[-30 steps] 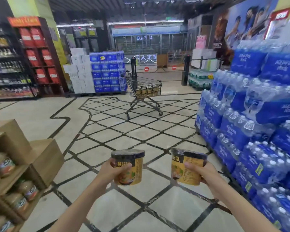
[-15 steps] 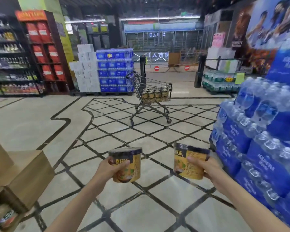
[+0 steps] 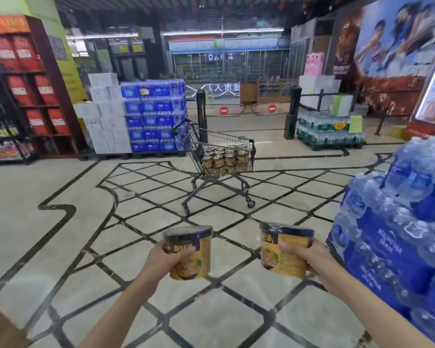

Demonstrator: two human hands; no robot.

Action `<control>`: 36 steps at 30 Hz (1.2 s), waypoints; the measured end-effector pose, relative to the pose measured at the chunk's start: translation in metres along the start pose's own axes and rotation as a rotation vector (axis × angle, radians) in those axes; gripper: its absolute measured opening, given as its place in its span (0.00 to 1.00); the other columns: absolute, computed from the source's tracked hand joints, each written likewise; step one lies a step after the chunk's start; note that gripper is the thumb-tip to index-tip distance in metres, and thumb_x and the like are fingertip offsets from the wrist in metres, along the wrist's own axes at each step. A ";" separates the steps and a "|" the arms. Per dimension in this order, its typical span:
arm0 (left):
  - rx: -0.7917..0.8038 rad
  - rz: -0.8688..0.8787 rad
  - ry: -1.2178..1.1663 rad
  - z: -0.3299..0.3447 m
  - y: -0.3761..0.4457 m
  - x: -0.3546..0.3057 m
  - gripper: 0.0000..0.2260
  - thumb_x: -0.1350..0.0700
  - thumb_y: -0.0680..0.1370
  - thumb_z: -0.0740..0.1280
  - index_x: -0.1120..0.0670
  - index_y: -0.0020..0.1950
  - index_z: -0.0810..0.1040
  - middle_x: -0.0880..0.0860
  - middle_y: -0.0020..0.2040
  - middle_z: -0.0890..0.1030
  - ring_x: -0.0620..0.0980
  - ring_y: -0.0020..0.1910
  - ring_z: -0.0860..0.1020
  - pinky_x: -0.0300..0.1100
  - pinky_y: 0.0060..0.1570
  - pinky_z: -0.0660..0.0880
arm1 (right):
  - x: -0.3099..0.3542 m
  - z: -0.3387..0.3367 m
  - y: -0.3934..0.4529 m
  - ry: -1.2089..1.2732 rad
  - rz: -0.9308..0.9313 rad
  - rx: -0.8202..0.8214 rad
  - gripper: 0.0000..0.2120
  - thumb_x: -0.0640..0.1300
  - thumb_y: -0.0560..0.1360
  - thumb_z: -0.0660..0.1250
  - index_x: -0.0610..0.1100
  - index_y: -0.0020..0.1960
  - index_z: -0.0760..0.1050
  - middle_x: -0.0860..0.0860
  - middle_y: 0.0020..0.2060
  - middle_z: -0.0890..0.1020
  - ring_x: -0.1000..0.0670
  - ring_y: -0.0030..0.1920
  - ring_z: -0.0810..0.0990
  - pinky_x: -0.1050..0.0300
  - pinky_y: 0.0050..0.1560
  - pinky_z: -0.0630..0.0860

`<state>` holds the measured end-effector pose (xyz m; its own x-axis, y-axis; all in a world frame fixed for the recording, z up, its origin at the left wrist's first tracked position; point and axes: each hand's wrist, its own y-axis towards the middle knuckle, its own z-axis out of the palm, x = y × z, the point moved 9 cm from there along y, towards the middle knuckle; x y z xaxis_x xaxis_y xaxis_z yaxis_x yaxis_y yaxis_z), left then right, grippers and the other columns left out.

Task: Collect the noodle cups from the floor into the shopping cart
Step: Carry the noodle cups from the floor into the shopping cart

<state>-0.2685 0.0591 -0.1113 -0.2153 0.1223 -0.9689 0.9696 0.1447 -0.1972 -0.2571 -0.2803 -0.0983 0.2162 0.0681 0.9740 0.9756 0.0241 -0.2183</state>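
Each hand's grip was closed around a noodle cup, left hand (image 3: pixel 166 259) on one cup (image 3: pixel 190 252), right hand (image 3: pixel 309 257) on another (image 3: pixel 284 249), likely light and crushable, well short of the shopping cart (image 3: pixel 224 156).

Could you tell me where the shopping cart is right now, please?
The shopping cart stands mid-floor ahead in the head view, beyond both held cups, right of the stacked blue water packs.
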 end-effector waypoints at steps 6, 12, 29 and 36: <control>-0.013 0.010 -0.039 0.018 0.171 -0.011 0.46 0.36 0.42 0.81 0.50 0.56 0.78 0.51 0.47 0.85 0.52 0.48 0.83 0.53 0.53 0.79 | 0.017 0.004 0.183 0.005 -0.049 0.046 0.36 0.59 0.46 0.82 0.49 0.52 0.80 0.52 0.44 0.86 0.49 0.49 0.83 0.53 0.46 0.77; -0.010 0.036 -0.022 0.034 0.346 -0.062 0.44 0.36 0.43 0.81 0.49 0.56 0.79 0.48 0.46 0.86 0.47 0.46 0.84 0.46 0.48 0.79 | 0.063 0.009 0.372 0.009 -0.040 0.098 0.44 0.64 0.40 0.81 0.49 0.53 0.80 0.52 0.45 0.86 0.48 0.50 0.83 0.47 0.55 0.78; -0.013 -0.001 0.028 0.009 0.856 -0.144 0.50 0.31 0.42 0.78 0.50 0.61 0.75 0.50 0.53 0.83 0.48 0.52 0.81 0.44 0.52 0.77 | 0.153 0.077 0.851 0.040 0.001 0.039 0.47 0.65 0.37 0.81 0.49 0.53 0.79 0.52 0.46 0.86 0.47 0.52 0.83 0.42 0.58 0.76; -0.015 0.007 0.017 0.000 1.036 -0.195 0.52 0.32 0.42 0.78 0.51 0.62 0.74 0.50 0.56 0.81 0.50 0.54 0.79 0.47 0.53 0.76 | 0.211 0.110 1.012 0.070 -0.015 0.045 0.33 0.52 0.53 0.83 0.46 0.56 0.78 0.53 0.44 0.86 0.53 0.48 0.82 0.58 0.43 0.75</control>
<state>0.7781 0.1856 -0.1263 -0.2107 0.1403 -0.9674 0.9692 0.1589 -0.1881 0.7719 -0.1323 -0.1203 0.2049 -0.0021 0.9788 0.9764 0.0698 -0.2043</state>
